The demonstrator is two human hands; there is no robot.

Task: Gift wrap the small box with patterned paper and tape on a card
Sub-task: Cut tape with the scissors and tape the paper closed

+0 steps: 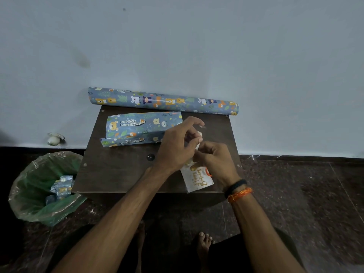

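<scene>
Already the small box wrapped in blue animal-patterned paper [137, 129] is lying at the far left part of the dark brown wooden table [118, 174], and its wrapping seems mostly closed, although a loose flap is seen along its near edge. What is left, as it can be judged, is the fixing of the white greeting card with golden lettering [198, 181], which is held near the right edge of the table, apart from the box. The left hand [177, 146] and the right hand [214, 160] are brought together above the card; the fingers of both are pinched on something small and pale, probably a piece of tape, but this cannot be told for sure. The long roll of the same patterned paper [163, 101] is laid against the pale blue wall [177, 46]. A bin lined with a green plastic bag [35, 194], with paper scraps inside, is placed on the dark speckled floor [305, 203] at the left.
</scene>
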